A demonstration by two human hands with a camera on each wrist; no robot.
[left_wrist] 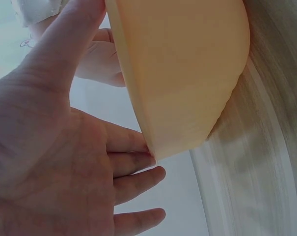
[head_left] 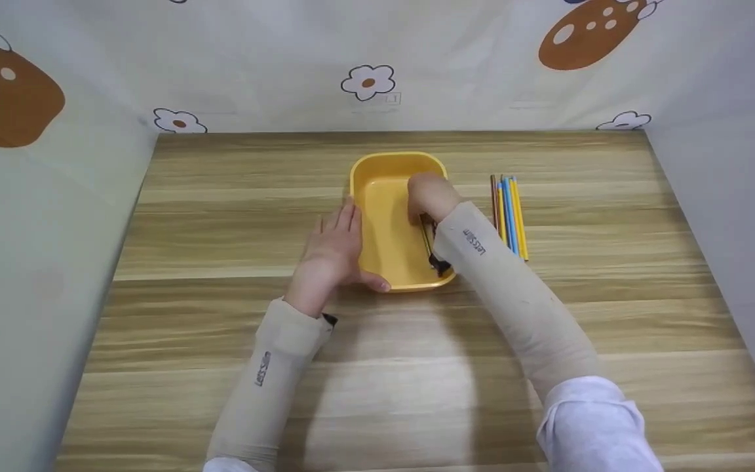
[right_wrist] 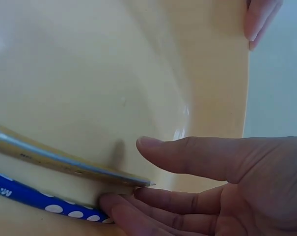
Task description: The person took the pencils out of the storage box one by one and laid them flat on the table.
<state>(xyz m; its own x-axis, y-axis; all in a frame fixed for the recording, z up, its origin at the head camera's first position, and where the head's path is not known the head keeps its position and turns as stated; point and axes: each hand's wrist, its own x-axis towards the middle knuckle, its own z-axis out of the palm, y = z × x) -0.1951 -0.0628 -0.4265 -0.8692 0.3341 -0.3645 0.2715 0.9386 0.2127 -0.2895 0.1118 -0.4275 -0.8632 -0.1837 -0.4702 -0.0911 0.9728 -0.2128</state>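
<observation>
A yellow plastic tray (head_left: 387,242) stands on the table. My left hand (head_left: 331,252) touches it from outside, straight fingers along the left wall and thumb at the near rim. Reaching inside by the right wall is my right hand (head_left: 431,196). The right wrist view shows a slim gold-coloured pen or pencil (right_wrist: 74,164) and a blue pen-like item with white dots (right_wrist: 55,204) lying in the tray. My right fingers are at their ends, with the thumb held apart. A dark end (head_left: 440,265) shows near the tray's near right corner; my forearm hides part of these items.
Right of the tray lies a row of several coloured pencils (head_left: 510,210), brown, yellow and blue, partly behind my right sleeve. A wood-grain table (head_left: 233,196) spreads around, with pale patterned sheets (head_left: 272,72) at the back and both sides.
</observation>
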